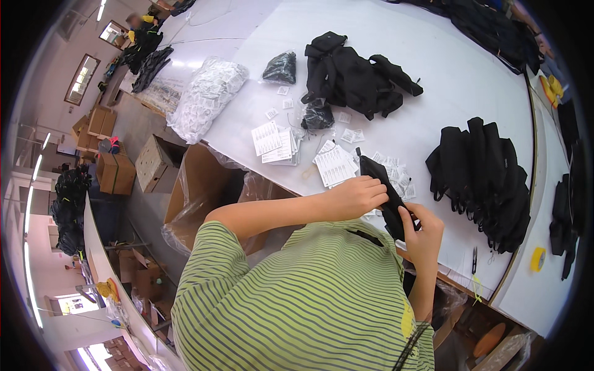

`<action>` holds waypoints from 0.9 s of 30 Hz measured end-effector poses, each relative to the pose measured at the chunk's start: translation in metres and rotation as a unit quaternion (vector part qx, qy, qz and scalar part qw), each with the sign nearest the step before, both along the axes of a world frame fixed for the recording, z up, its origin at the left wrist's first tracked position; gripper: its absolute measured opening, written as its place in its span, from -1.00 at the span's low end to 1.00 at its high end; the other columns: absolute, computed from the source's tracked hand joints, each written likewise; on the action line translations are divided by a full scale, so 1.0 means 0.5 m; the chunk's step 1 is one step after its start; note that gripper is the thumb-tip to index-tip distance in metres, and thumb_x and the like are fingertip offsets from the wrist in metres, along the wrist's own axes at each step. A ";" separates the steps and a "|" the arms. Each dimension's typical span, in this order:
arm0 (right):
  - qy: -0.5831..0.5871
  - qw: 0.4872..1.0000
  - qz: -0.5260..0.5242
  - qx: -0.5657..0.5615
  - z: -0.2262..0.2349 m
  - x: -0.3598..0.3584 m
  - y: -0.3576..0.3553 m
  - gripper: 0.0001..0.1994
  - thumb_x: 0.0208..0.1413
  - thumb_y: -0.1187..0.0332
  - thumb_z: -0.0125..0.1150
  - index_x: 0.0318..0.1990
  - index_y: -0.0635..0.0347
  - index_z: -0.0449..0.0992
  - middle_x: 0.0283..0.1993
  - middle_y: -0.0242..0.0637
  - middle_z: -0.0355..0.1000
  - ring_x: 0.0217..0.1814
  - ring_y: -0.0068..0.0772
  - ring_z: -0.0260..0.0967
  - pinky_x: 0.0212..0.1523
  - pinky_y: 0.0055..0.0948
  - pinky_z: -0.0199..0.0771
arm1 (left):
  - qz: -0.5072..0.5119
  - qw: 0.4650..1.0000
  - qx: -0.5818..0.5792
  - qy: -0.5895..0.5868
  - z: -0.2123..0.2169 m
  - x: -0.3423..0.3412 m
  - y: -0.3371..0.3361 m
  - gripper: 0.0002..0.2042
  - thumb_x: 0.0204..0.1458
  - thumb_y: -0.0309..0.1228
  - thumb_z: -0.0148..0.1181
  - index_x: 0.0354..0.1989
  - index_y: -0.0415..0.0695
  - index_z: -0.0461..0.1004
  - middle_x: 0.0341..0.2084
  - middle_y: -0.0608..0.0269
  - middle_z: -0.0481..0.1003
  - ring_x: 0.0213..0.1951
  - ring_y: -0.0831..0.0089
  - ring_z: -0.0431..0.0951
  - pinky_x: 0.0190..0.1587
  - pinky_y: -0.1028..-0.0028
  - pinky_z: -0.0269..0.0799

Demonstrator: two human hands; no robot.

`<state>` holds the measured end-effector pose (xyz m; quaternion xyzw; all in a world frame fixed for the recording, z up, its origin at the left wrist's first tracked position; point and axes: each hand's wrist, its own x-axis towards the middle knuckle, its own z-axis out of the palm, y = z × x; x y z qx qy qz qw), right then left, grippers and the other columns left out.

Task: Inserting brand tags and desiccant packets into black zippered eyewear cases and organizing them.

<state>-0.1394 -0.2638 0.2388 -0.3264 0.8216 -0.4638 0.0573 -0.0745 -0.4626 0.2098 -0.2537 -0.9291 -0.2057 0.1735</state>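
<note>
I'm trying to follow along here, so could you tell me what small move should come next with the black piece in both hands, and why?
Probably lay the black fabric piece on the white table: the left hand and right hand hold it off the surface, beside the paper tags.

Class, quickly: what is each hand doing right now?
Left hand: closed on the black fabric piece.
Right hand: closed on the same black fabric piece, lower end.

Left hand (357, 196) curled, fingers pinched closed; right hand (422, 230) raised, fingers clamped; forearms converge.
</note>
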 end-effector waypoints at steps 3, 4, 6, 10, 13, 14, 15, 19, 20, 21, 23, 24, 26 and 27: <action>-0.003 1.000 0.003 0.007 0.004 0.003 0.000 -0.88 -0.02 0.45 0.27 -0.36 0.33 0.54 -0.47 -0.15 0.48 -0.54 -0.27 0.40 -0.47 -0.45 0.36 | 0.000 1.000 0.029 -0.011 -0.005 -0.001 0.003 -0.83 -0.19 -0.46 0.19 -0.42 -0.21 0.37 -0.48 0.23 0.35 -0.38 0.33 0.42 -0.33 0.41 0.37; -0.001 1.000 0.003 0.001 0.003 0.004 0.001 -0.88 -0.02 0.45 0.27 -0.36 0.33 0.54 -0.47 -0.15 0.48 -0.54 -0.27 0.40 -0.47 -0.46 0.36 | 0.003 0.999 0.048 -0.006 -0.008 -0.001 0.004 -0.84 -0.21 -0.47 0.19 -0.44 -0.21 0.37 -0.49 0.23 0.35 -0.39 0.32 0.41 -0.33 0.41 0.37; 0.001 1.000 0.004 -0.005 0.000 0.004 0.003 -0.88 -0.02 0.45 0.27 -0.36 0.33 0.54 -0.47 -0.15 0.48 -0.54 -0.28 0.40 -0.47 -0.46 0.36 | 0.005 0.999 0.051 -0.002 -0.014 0.001 0.009 -0.85 -0.21 -0.47 0.18 -0.45 -0.20 0.36 -0.50 0.23 0.35 -0.39 0.32 0.41 -0.33 0.41 0.37; 0.005 1.000 -0.010 -0.004 -0.007 0.004 0.009 -0.89 -0.02 0.45 0.28 -0.36 0.31 0.54 -0.48 -0.17 0.47 -0.55 -0.27 0.39 -0.49 -0.45 0.35 | 0.006 0.999 0.049 -0.012 -0.009 0.000 0.018 -0.85 -0.24 -0.49 0.19 -0.46 -0.19 0.38 -0.52 0.26 0.36 -0.42 0.34 0.42 -0.39 0.41 0.36; 0.049 0.998 -0.026 0.002 -0.012 0.008 0.005 -0.90 -0.03 0.44 0.28 -0.37 0.26 0.54 -0.51 -0.23 0.44 -0.56 -0.27 0.36 -0.52 -0.42 0.31 | 0.002 0.999 0.023 -0.044 -0.003 0.002 0.023 -0.85 -0.27 -0.50 0.19 -0.47 -0.18 0.38 -0.54 0.27 0.36 -0.44 0.35 0.43 -0.42 0.41 0.34; 0.088 0.996 -0.029 0.009 -0.013 0.010 0.001 -0.91 -0.04 0.44 0.28 -0.38 0.24 0.54 -0.52 -0.26 0.42 -0.57 -0.27 0.34 -0.53 -0.40 0.30 | -0.004 0.999 0.028 -0.046 -0.003 0.004 0.025 -0.85 -0.27 -0.50 0.19 -0.47 -0.18 0.38 -0.54 0.27 0.36 -0.44 0.35 0.43 -0.42 0.41 0.34; 0.085 0.996 -0.036 0.017 -0.015 0.008 -0.005 -0.91 -0.04 0.44 0.28 -0.38 0.24 0.54 -0.52 -0.26 0.42 -0.57 -0.27 0.34 -0.53 -0.40 0.30 | 0.006 0.999 0.020 -0.043 -0.005 0.005 0.024 -0.85 -0.27 -0.51 0.19 -0.47 -0.17 0.39 -0.54 0.27 0.37 -0.45 0.34 0.43 -0.42 0.41 0.34; 0.169 0.985 -0.016 0.026 -0.014 0.000 -0.016 -0.91 -0.07 0.41 0.28 -0.39 0.17 0.54 -0.54 -0.34 0.40 -0.54 -0.30 0.34 -0.55 -0.40 0.28 | 0.039 0.994 -0.006 -0.100 -0.001 0.009 0.019 -0.84 -0.28 -0.53 0.19 -0.44 -0.17 0.41 -0.52 0.24 0.40 -0.44 0.30 0.46 -0.41 0.40 0.35; 0.175 0.984 -0.005 0.024 -0.015 -0.002 -0.016 -0.91 -0.07 0.39 0.29 -0.39 0.16 0.54 -0.53 -0.35 0.40 -0.53 -0.31 0.35 -0.55 -0.41 0.29 | 0.046 0.995 0.003 -0.084 0.000 0.008 0.017 -0.85 -0.25 -0.51 0.16 -0.43 -0.16 0.40 -0.52 0.25 0.39 -0.43 0.30 0.45 -0.40 0.38 0.35; 0.166 0.985 -0.015 0.040 -0.016 -0.003 -0.017 -0.91 -0.07 0.39 0.29 -0.39 0.16 0.54 -0.53 -0.35 0.40 -0.53 -0.31 0.35 -0.55 -0.41 0.29 | 0.054 0.996 0.012 -0.070 0.003 0.008 0.017 -0.86 -0.22 -0.49 0.12 -0.42 -0.16 0.39 -0.52 0.25 0.39 -0.42 0.29 0.44 -0.38 0.36 0.34; 0.172 0.985 0.000 0.011 -0.013 -0.004 -0.014 -0.92 -0.06 0.38 0.27 -0.40 0.15 0.54 -0.54 -0.37 0.40 -0.55 -0.33 0.33 -0.57 -0.41 0.27 | 0.077 0.994 0.017 -0.080 0.024 0.009 0.019 -0.85 -0.16 -0.46 0.16 -0.37 -0.17 0.41 -0.50 0.26 0.40 -0.42 0.29 0.45 -0.37 0.36 0.36; 0.166 0.986 -0.012 0.026 -0.007 0.000 -0.006 -0.92 -0.06 0.38 0.27 -0.40 0.15 0.54 -0.54 -0.37 0.40 -0.55 -0.33 0.33 -0.57 -0.41 0.27 | 0.070 0.994 0.017 -0.087 0.023 0.010 0.019 -0.83 -0.14 -0.43 0.20 -0.35 -0.17 0.41 -0.49 0.26 0.41 -0.41 0.31 0.46 -0.37 0.37 0.37; 0.058 0.997 0.033 0.040 0.002 0.001 0.000 -0.83 -0.06 0.42 0.30 -0.27 0.22 0.55 -0.42 -0.26 0.46 -0.41 -0.26 0.40 -0.38 -0.40 0.38 | 0.065 0.994 0.027 -0.086 0.024 0.012 0.018 -0.82 -0.16 -0.44 0.21 -0.36 -0.15 0.41 -0.49 0.26 0.40 -0.41 0.31 0.46 -0.37 0.36 0.37; 0.054 0.997 0.029 0.046 -0.001 -0.007 0.009 -0.83 -0.06 0.42 0.30 -0.27 0.22 0.55 -0.42 -0.26 0.46 -0.41 -0.26 0.40 -0.38 -0.40 0.38 | 0.066 0.994 0.029 -0.082 0.024 0.013 0.018 -0.82 -0.18 -0.45 0.22 -0.37 -0.14 0.41 -0.50 0.27 0.40 -0.41 0.32 0.46 -0.38 0.36 0.36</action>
